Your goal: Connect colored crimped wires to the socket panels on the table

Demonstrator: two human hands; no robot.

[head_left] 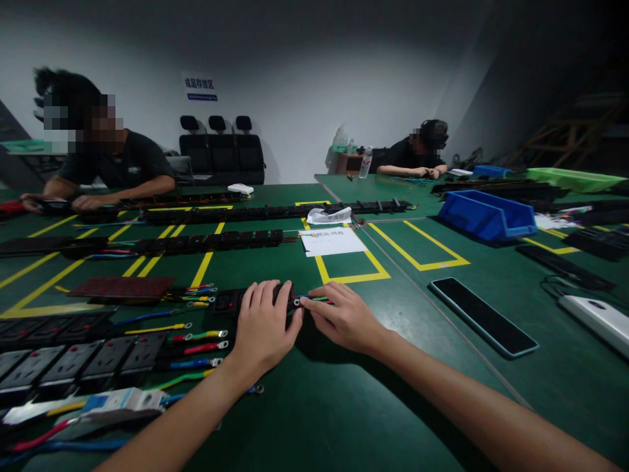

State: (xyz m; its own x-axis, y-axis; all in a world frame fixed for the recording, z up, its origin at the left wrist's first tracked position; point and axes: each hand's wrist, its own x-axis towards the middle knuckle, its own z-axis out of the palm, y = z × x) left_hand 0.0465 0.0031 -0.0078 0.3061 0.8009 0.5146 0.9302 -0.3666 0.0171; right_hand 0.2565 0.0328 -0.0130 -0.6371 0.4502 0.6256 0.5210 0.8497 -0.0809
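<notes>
My left hand (265,318) lies over a black socket strip (225,301), fingers curled across its top and gripping it against the green table. Just to the right, my right hand (346,318) pinches several thin coloured wires (318,299) at the strip's end. A small ring terminal (297,302) shows between the two hands. Left of the strip lie more wires with ring terminals (204,295). Much of the strip is hidden under my left fingers.
Rows of socket modules (101,357) with lugged cables fill the left side. A phone (484,316), a white power bank (597,318) and a blue bin (486,215) stand right. Paper (334,242) lies ahead. Two people sit across the table, one at left, one far right.
</notes>
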